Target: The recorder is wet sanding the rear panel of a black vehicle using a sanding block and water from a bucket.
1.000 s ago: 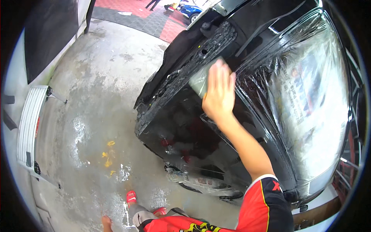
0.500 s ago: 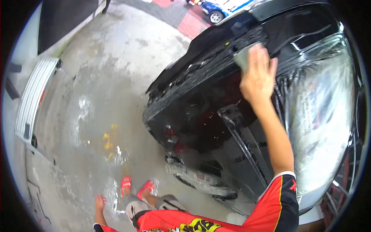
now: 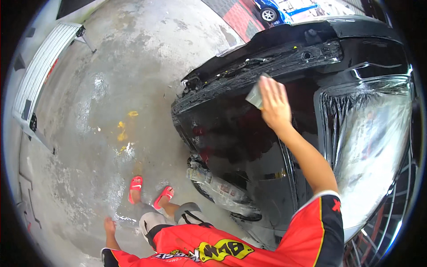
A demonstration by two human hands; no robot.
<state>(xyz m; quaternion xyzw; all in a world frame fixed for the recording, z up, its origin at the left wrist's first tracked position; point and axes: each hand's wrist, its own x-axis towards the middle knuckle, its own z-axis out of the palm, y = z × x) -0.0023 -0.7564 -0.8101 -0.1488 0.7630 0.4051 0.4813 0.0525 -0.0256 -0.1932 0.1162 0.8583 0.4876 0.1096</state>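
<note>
My right hand (image 3: 275,101) lies with fingers stretched over a grey-green sheet (image 3: 255,96) that looks like sandpaper, holding it on the black car's rear panel (image 3: 231,120). The sheet sticks out to the left of the fingers; the rest is hidden under them. That panel is wet and glossy, with dull patches. Low at the left, my left hand (image 3: 110,224) hangs beside my body, touching nothing, with its fingers loosely apart.
Clear plastic film (image 3: 373,147) covers the window at the right. A film-wrapped wheel (image 3: 227,191) is below the panel. Wet concrete floor (image 3: 147,89) has yellow marks. A metal work bench (image 3: 42,66) stands by the left wall, a blue car (image 3: 271,12) at the back.
My right hand has slid with the sheet to the left and down across the panel. The view has shifted, so more of the car's far edge shows. My left hand still hangs low.
</note>
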